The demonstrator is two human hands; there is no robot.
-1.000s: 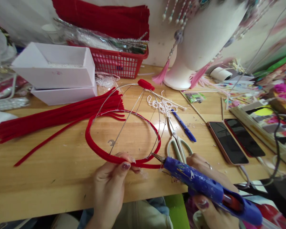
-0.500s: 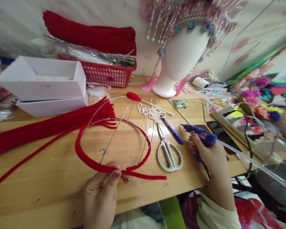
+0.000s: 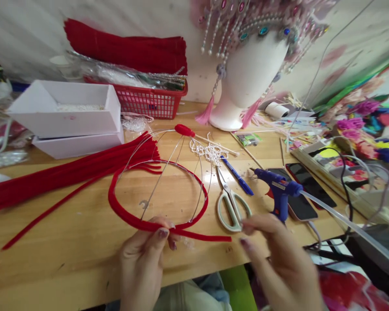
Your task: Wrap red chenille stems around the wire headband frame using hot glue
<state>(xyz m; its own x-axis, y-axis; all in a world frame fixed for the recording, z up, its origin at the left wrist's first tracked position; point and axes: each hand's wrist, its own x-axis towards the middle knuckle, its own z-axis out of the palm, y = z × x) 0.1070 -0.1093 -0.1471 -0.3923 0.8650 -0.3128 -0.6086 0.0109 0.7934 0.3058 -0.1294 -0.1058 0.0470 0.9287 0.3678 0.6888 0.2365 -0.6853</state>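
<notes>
My left hand [image 3: 145, 255] pinches the near edge of a wire frame [image 3: 158, 177], a domed ring whose rim is wrapped in a red pipe cleaner [image 3: 116, 203]. The loose end of the red strip sticks out to the right past my fingers. A red fuzzy piece [image 3: 184, 130] caps the dome's top. My right hand [image 3: 275, 255] is in the air over the table's front edge, blurred, thumb and forefinger apart with nothing between them. Close to it lie scissors [image 3: 228, 207] with pale handles. Behind it rests a blue glue gun [image 3: 278, 185] with a long clear stick.
At left lies a bundle of red pipe cleaners [image 3: 68, 175]. White boxes [image 3: 65, 123] and a red basket [image 3: 149, 101] stand behind. A white mannequin head [image 3: 246, 82] wears a beaded headdress. Phones [image 3: 311, 183], a blue pen [image 3: 236, 175] and cables lie on the right.
My right hand has let go of the glue gun, leaving it on the table, and moved left toward the scissors. My left hand still grips the ring's near edge.
</notes>
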